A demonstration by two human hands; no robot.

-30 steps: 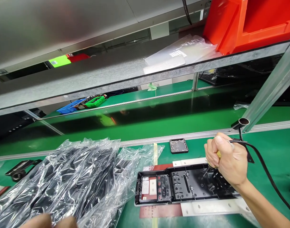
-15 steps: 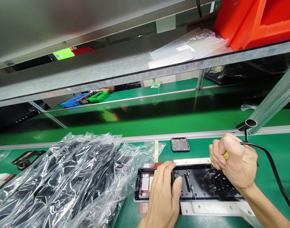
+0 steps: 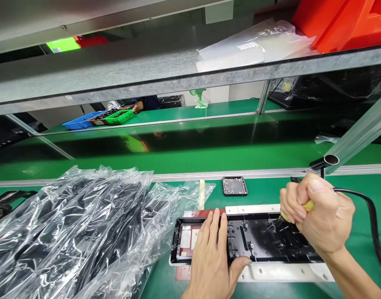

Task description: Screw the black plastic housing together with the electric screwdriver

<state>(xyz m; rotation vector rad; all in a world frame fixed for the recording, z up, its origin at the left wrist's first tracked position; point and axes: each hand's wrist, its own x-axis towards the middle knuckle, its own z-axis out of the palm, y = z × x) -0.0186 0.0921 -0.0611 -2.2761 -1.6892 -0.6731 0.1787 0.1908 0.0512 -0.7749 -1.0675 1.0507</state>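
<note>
Case (image 3: 265, 245) lies btwn white strips (image 3: 279, 272) on bench (image 3: 165, 278); our L hand (image 3: 212, 257) flat across it, fingers extended, gripping nothing; our R hand (image 3: 324, 211) fisted round yellow tool (image 3: 309, 205), mostly hidden, tip hard to see; R forearm cut off.

Nothing can be read: the print (image 3: 247, 46) on the plastic bag (image 3: 274, 39) above the black casing (image 3: 261, 241), the white label (image 3: 185, 239) within the casing's left end and the pale marking (image 3: 3, 196) on the black part (image 3: 10, 202) far left of it are too blurred.
</note>
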